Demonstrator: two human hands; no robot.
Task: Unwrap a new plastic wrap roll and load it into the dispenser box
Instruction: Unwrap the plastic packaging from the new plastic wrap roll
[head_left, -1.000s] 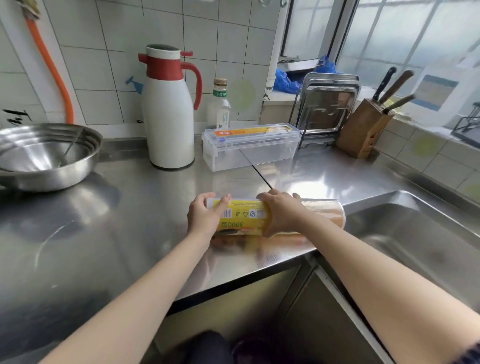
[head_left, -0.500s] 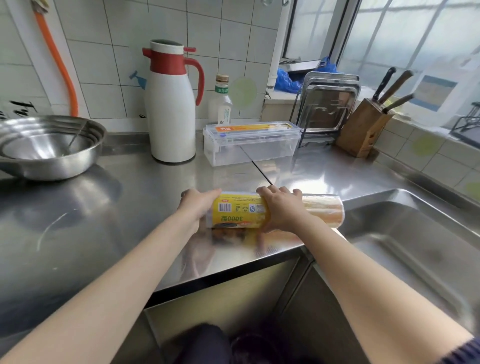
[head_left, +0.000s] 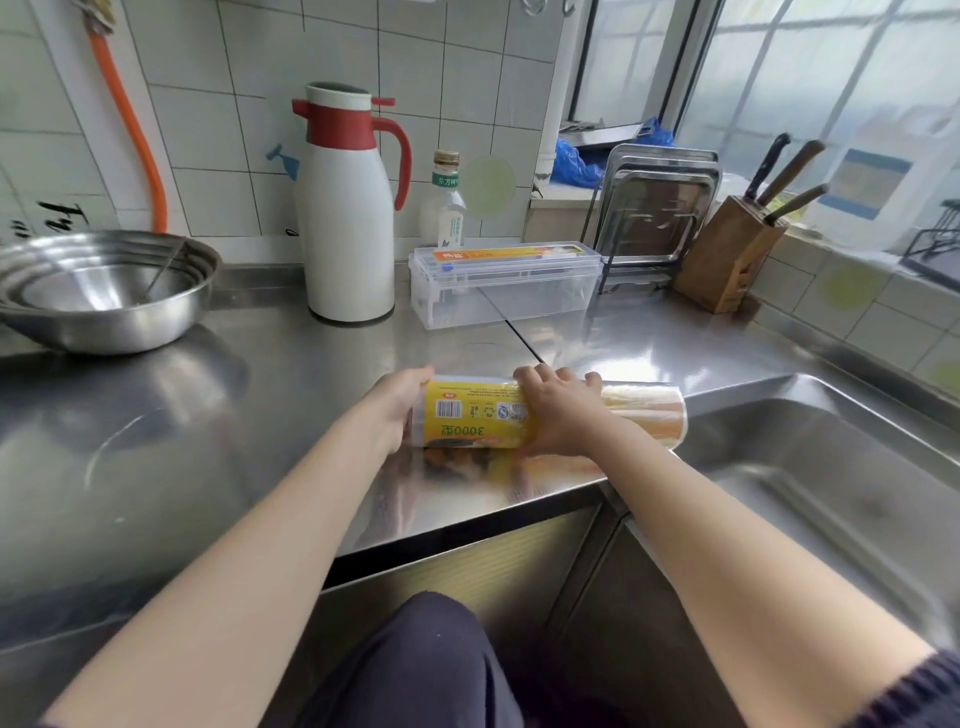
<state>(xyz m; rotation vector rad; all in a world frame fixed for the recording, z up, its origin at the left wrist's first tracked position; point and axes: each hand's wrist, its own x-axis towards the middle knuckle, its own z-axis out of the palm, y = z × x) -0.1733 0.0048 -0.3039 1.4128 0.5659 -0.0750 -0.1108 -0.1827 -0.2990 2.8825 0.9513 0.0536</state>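
Note:
A plastic wrap roll (head_left: 478, 415) with a yellow label, still in its clear wrapper, lies lengthwise on the steel counter (head_left: 218, 426) near the front edge. My left hand (head_left: 402, 402) cups the roll's left end. My right hand (head_left: 561, 410) lies over its middle, fingers curled across the top. The roll's right end (head_left: 644, 415) sticks out bare past my right hand. The clear dispenser box (head_left: 506, 283), lid down, stands farther back on the counter, apart from both hands.
A white and red thermos jug (head_left: 348, 208) and a small bottle (head_left: 445, 202) stand behind the box. Nested steel bowls (head_left: 104, 291) sit at the left. A tray rack (head_left: 654, 208) and knife block (head_left: 727, 254) are at the back right. The sink (head_left: 831, 467) opens right of the roll.
My left hand has slid from the top of the roll to its left end. The roll stays on the counter under my right hand; the camera view has shifted slightly.

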